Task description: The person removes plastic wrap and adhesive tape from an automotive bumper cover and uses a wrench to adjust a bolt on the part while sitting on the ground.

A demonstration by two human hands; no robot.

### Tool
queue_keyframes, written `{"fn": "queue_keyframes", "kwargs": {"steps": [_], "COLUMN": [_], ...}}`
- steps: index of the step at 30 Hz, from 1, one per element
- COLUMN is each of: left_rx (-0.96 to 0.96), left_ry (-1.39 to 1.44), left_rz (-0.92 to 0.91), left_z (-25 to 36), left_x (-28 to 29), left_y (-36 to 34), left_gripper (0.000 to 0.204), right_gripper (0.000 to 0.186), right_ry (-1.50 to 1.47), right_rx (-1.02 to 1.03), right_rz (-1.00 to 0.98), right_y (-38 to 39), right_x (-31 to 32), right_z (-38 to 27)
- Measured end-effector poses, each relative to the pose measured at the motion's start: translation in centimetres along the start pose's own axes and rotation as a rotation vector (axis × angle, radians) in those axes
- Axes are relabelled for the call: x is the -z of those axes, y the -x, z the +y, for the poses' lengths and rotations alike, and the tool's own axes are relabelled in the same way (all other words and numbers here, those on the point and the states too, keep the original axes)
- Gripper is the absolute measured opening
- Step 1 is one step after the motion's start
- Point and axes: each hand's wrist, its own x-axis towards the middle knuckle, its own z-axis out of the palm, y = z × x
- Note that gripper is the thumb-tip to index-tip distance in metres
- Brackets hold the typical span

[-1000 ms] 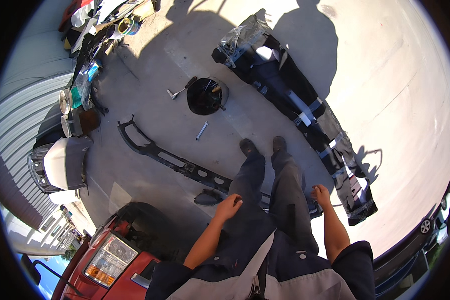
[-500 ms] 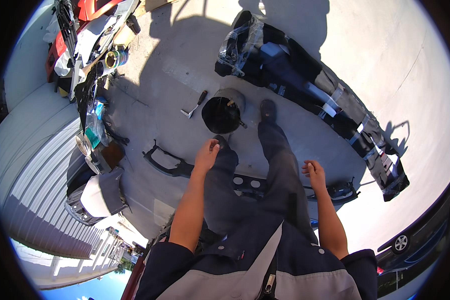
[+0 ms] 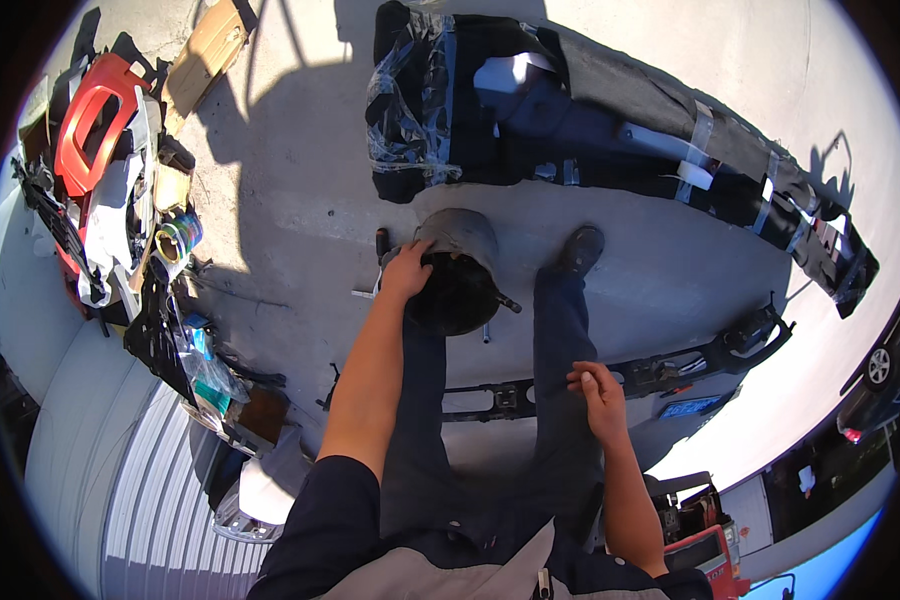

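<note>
On the ground in front of my feet stands a dark bucket (image 3: 467, 238) with a black inside. My left hand (image 3: 407, 271) is at its left rim with fingers stretched out; whether they touch the rim I cannot tell. A short dark rod end (image 3: 510, 303) juts out at the bucket's right edge. Left of the bucket lies a hand tool with a black handle (image 3: 382, 240) and a metal end, partly hidden by my left hand. My right hand (image 3: 600, 390) hangs by my right thigh, its fingers loosely bent and holding nothing.
A large taped black bundle (image 3: 530, 110) stretches across the far right. A long black car part (image 3: 660, 372) lies beneath and beside my legs. At left, a pile holds a red plastic part (image 3: 100, 120), a can (image 3: 178, 238) and cardboard (image 3: 208, 55). A dark car (image 3: 875, 390) stands at right.
My left hand has moved forward to the bucket's rim. My right hand stays near my thigh. The view has turned, and I stand closer to the bucket and the taped bundle.
</note>
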Motion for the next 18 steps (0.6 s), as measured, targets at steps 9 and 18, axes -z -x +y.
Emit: {"fn": "queue_keyframes", "kwargs": {"steps": [9, 18], "left_rx": [-0.152, -0.237], "left_ry": [-0.14, -0.253], "left_rz": [-0.379, -0.692], "left_z": [0.4, 1.4], "left_x": [-8.4, -21.2], "left_y": [2.6, 9.2], "left_gripper": [0.075, 0.058], "right_gripper": [0.023, 0.027], "right_ry": [0.061, 0.364], "right_rx": [0.147, 0.386], "right_rz": [-0.078, 0.032], "right_y": [-7.0, -10.5], "right_x": [-6.3, -2.2], "right_z": [1.4, -1.4]}}
